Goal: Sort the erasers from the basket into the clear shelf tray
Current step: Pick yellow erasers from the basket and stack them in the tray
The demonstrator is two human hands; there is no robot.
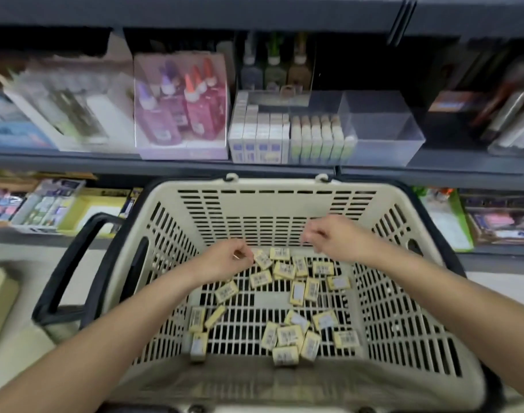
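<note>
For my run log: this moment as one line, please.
left hand: at erasers in basket | right hand: over basket, grip unclear | clear tray: partly filled

Stationery shop, stocked shelves (195, 166), glue bottles (180, 108), shopping basket (272, 186)

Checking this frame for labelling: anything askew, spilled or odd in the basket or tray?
Nothing damaged or spilled. The erasers lie loose at all angles on the basket floor, a few overlapping, as expected mid-sort. In the clear tray, the stocked rows stand upright and even.
</note>
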